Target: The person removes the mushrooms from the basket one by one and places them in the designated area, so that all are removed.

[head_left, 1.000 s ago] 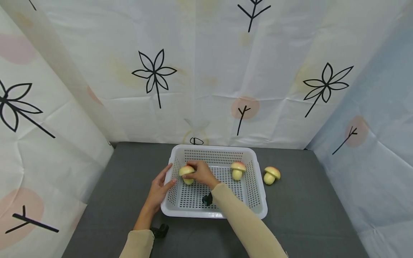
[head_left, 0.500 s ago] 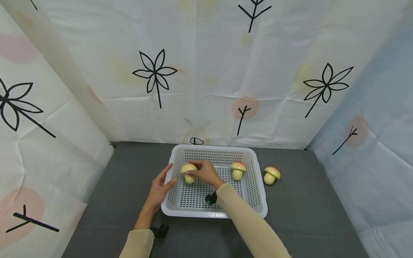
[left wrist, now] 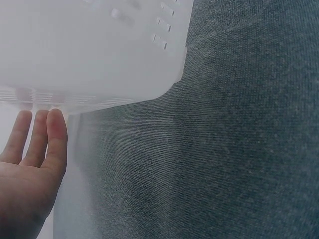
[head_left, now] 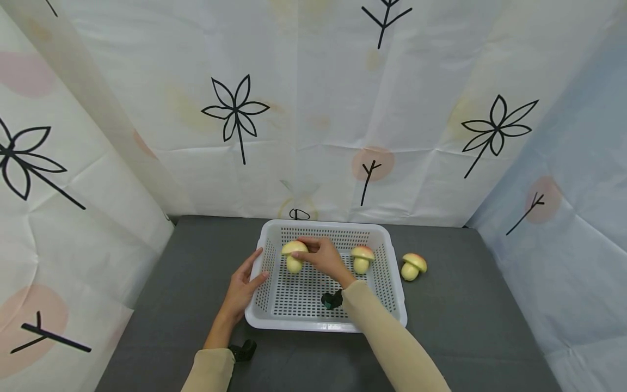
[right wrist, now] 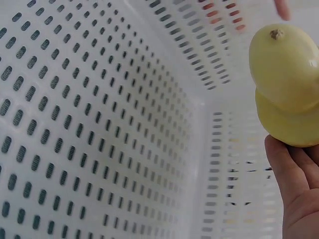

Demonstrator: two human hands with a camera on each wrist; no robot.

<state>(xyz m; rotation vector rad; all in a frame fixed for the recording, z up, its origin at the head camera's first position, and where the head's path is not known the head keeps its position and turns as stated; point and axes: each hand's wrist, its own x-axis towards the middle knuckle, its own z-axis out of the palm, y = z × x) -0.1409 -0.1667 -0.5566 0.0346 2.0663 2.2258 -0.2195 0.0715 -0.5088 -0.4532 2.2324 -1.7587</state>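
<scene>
In the head view, a white perforated plastic basket (head_left: 323, 325) sits on the grey table. My left hand (head_left: 240, 291) holds its left side, thumb over the rim. In the left wrist view, straight fingers (left wrist: 57, 132) touch the outer wall. Inside the basket, my right hand (head_left: 327, 260) pinches the cap of a toy mushroom (head_left: 294, 248), yellow with a pale stem, held upright. The right wrist view shows this mushroom's stem (right wrist: 281, 64) from below, with the fingers against the cap. A second mushroom (head_left: 362, 259), red-tinged on top, stands at the basket's right side.
A third mushroom (head_left: 413, 266) lies tilted on the grey table (head_left: 455, 326), just right of the basket. White cloth (head_left: 313, 109) with printed black plants hangs behind the table and along both sides.
My right hand has moved the mushroom it holds rightward and slightly toward the back of the basket, away from the left wall. The left hand, the basket and the other mushrooms stay put.
</scene>
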